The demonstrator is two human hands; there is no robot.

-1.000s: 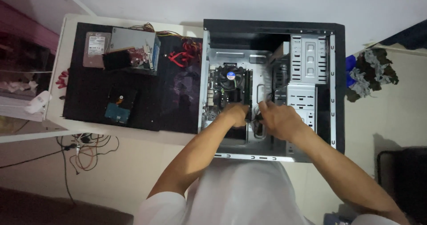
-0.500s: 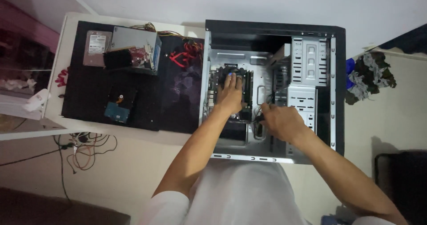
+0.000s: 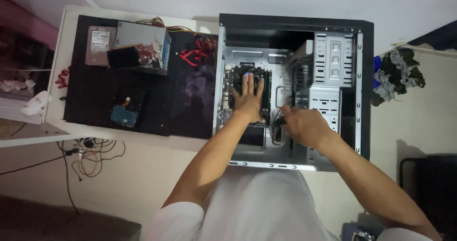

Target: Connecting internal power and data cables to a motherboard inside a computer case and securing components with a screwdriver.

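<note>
An open black computer case point(image 3: 366, 79) lies on its side, its metal inside facing up. My left hand point(image 3: 248, 98) lies flat on the motherboard point(image 3: 227, 103), fingers spread and reaching onto the round cooler fan point(image 3: 238, 72). My right hand point(image 3: 304, 125) is beside it to the right, fingers closed around a dark cable plug point(image 3: 279, 121) near the motherboard's right edge. White drive bays point(image 3: 333, 60) fill the case's far right part.
A black mat point(image 3: 157, 107) covers the white table point(image 3: 57, 55) to the left. On it lie a power supply point(image 3: 143, 41) with red and yellow wires, two hard drives point(image 3: 100, 45) point(image 3: 124, 112) and a dark card. Loose cables point(image 3: 85, 155) hang below the table.
My left hand has moved up from the lower part of the motherboard onto the cooler fan and flattened out. My right hand stayed at the cable by the board's right edge.
</note>
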